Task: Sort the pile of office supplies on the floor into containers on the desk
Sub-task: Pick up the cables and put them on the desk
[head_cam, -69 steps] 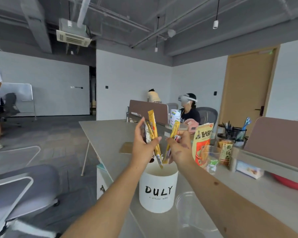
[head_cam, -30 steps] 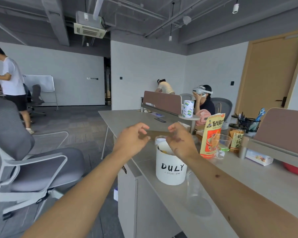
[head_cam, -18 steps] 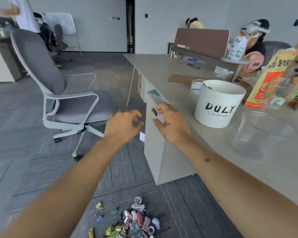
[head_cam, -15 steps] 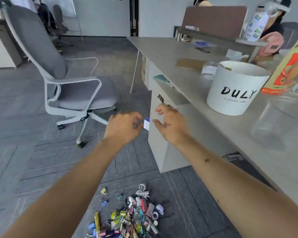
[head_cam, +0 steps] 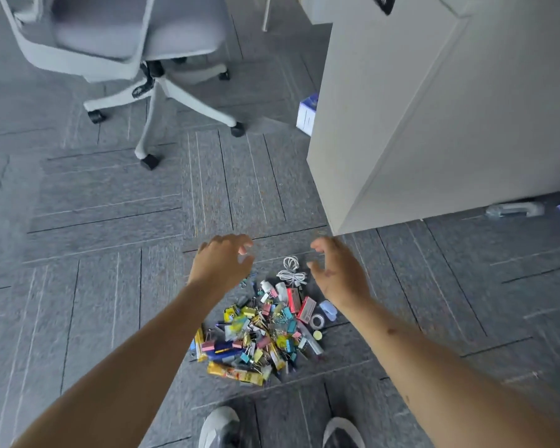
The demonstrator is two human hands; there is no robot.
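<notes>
A pile of office supplies [head_cam: 262, 331] lies on the grey carpet just in front of my feet: colourful binder clips, a coiled white cable [head_cam: 291, 270], red boxes, a tape roll [head_cam: 317, 320] and a yellow sachet [head_cam: 235, 376]. My left hand [head_cam: 222, 260] hovers over the pile's far left edge, fingers spread and holding nothing. My right hand [head_cam: 335, 270] hovers over the far right edge, also spread and holding nothing. The desk's containers are out of view; only the white cabinet side [head_cam: 417, 124] of the desk shows.
A grey office chair [head_cam: 120, 43] on castors stands at the upper left. A small blue and white box [head_cam: 307, 114] sits on the floor beside the cabinet. A clear bottle [head_cam: 514, 210] lies under the desk at right. My shoes [head_cam: 220, 428] show at the bottom.
My view dropped from the desk and the white DULY bucket to the floor. Both hands let go of the sachets, then came down to hover over the pile.
</notes>
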